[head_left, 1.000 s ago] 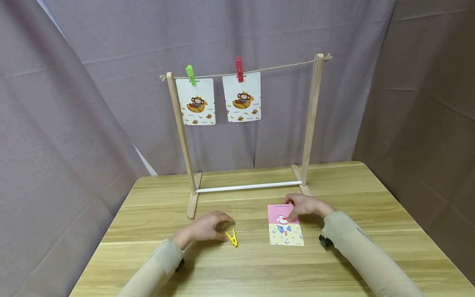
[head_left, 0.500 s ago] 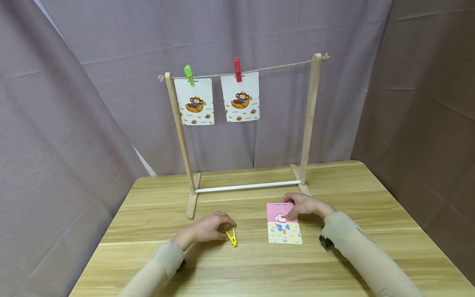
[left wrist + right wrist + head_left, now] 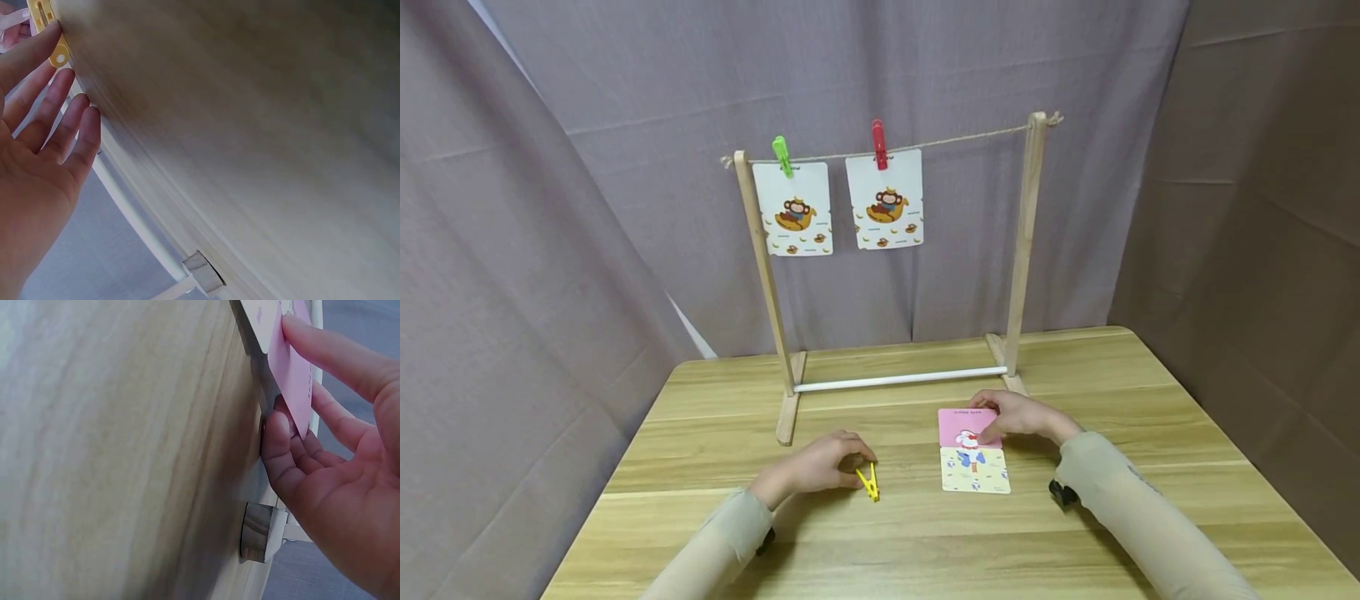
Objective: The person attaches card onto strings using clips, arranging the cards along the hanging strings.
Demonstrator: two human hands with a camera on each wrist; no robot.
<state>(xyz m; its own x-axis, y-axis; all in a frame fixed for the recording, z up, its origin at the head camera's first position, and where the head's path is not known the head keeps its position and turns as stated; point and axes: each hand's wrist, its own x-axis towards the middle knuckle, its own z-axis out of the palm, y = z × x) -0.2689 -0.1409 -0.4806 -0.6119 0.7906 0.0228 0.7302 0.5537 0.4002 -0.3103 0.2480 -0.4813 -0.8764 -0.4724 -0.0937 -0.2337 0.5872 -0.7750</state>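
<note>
My left hand (image 3: pixel 823 462) has its thumb and forefinger at the two handle ends of a yellow clothespin (image 3: pixel 872 483), pinching it near the table surface. In the left wrist view the thumb tip lies against the clothespin (image 3: pixel 51 37), and the other fingers are spread. My right hand (image 3: pixel 1018 414) pinches a pink and yellow card with a white animal picture (image 3: pixel 976 471) by its far right part. The right wrist view shows the thumb on the card (image 3: pixel 289 369) and fingers beneath it, with that edge raised off the table.
A wooden rack (image 3: pixel 1022 250) with a string stands at the back of the table (image 3: pixel 880 550). Two monkey cards hang there, the left card (image 3: pixel 794 237) from a green clothespin (image 3: pixel 782 156), the right card (image 3: pixel 887 229) from a red clothespin (image 3: pixel 879 145). A white bar (image 3: pixel 902 380) joins the feet.
My left forefinger has closed onto the yellow clothespin, which has shifted very slightly. The right hand keeps its hold on the card, almost still. The head view has tilted a little.
</note>
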